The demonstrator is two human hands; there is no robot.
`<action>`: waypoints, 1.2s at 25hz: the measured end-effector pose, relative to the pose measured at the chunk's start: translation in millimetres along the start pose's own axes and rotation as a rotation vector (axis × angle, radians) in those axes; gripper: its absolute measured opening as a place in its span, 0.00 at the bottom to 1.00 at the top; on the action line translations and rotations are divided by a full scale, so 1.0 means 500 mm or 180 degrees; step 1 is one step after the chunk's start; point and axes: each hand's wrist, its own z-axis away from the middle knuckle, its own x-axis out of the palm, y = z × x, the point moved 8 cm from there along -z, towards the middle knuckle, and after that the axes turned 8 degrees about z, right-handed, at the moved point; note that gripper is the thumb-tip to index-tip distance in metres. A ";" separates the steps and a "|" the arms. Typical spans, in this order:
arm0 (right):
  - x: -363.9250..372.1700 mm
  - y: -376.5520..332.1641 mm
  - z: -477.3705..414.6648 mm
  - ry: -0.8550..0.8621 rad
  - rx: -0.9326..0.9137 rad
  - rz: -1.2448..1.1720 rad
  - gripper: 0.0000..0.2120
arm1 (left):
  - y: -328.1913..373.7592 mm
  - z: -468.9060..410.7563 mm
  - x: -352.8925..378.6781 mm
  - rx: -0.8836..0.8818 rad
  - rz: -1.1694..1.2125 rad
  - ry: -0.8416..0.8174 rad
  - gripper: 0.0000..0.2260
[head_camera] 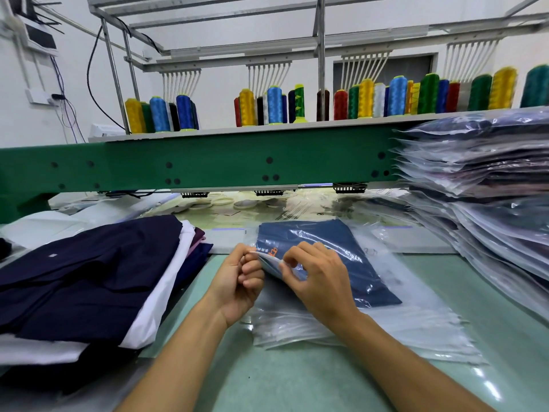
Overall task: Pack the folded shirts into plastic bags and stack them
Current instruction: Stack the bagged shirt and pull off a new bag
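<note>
Green table [297, 382], hands [237, 282] [319, 281] pinch bag [365, 275], print [269, 250] half-hidden

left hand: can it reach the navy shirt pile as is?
Probably yes. The navy shirt pile lies just beside the left hand, nothing between them; but that hand is pinching the bag edge and would have to let go first.

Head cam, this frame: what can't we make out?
All head view.
Orange print on blue shirt: too small, partly behind left hand and right hand.
Mouth of plastic bag: behind both hands' fingers; sealed or not unclear.
Right: stack of bagged shirts, cut by frame edge.
Left: pile of folded shirts, cut by edge.
</note>
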 end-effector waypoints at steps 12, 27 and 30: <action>0.001 0.054 -0.001 -0.0010 0.0214 0.0512 0.05 | 0.083 0.015 -0.062 0.1068 -0.0166 0.0738 0.20; 0.003 0.029 -0.004 -0.0186 -0.0189 0.0628 0.05 | -0.036 -0.010 -0.024 0.0187 -0.1786 0.0639 0.13; 0.003 0.032 -0.007 -0.0225 -0.0141 0.0676 0.05 | -0.022 -0.010 -0.026 0.0331 -0.1584 0.0706 0.12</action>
